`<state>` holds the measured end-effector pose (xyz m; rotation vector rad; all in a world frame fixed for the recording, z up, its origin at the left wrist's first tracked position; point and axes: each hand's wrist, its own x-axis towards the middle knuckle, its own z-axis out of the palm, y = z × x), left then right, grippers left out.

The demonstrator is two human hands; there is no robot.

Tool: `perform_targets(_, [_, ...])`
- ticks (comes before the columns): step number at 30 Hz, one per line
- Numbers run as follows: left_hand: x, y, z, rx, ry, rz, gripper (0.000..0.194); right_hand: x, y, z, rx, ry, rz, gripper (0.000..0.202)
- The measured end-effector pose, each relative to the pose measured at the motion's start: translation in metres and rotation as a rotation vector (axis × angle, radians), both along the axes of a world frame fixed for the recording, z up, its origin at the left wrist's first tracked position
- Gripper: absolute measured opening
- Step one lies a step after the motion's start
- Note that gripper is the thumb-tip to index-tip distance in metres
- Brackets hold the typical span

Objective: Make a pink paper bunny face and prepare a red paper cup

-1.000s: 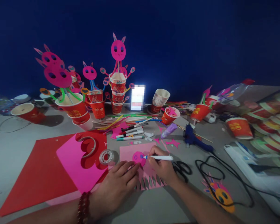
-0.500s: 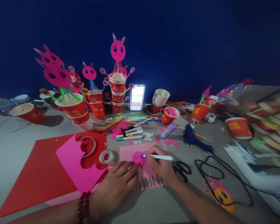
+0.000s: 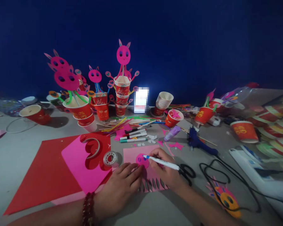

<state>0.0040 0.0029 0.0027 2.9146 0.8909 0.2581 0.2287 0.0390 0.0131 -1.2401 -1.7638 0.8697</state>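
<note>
My right hand (image 3: 164, 168) grips a white marker (image 3: 166, 163) with a blue tip. The tip touches the upper part of a round magenta paper disc (image 3: 142, 160), which carries blue-purple eye marks. That disc lies on a light pink sheet (image 3: 130, 153) with a row of leaf-shaped holes along its near edge. My left hand (image 3: 124, 182) lies flat with its fingers stretched out, fingertips on the disc's lower left edge. Black-handled scissors (image 3: 187, 172) lie just right of my right hand, partly hidden by it. A tape roll (image 3: 110, 158) rests above my left hand.
Left are a red sheet (image 3: 35, 175) and a cut magenta sheet (image 3: 77, 163). Behind lie several markers (image 3: 133, 140), a purple glue stick (image 3: 172, 134) and a blue glue gun (image 3: 199, 142) with its cord. Cup figures (image 3: 122, 84) and stacked cups (image 3: 163, 102) stand farther back.
The marker's tip has shifted slightly on the disc and its rear end tilts lower. A second eye mark looks more filled. The whole view has shifted a little.
</note>
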Motion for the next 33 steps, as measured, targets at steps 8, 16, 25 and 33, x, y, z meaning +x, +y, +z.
perform_targets(8, [-0.001, 0.000, 0.001, 0.017, -0.010, -0.008, 0.035, -0.014, 0.006, -0.017, 0.057, 0.006, -0.032, 0.017])
perform_targets(16, [0.001, 0.000, 0.000, 0.021, -0.014, 0.001, 0.032, -0.012, 0.007, -0.021, 0.030, -0.065, 0.008, 0.016])
perform_targets(25, [0.000, -0.001, -0.002, 0.013, -0.002, 0.009, 0.034, -0.010, 0.006, -0.023, 0.030, -0.069, 0.047, 0.015])
perform_targets(33, [0.001, 0.000, 0.000, 0.002, 0.000, 0.003, 0.034, -0.011, 0.006, -0.021, 0.020, -0.075, 0.047, 0.015])
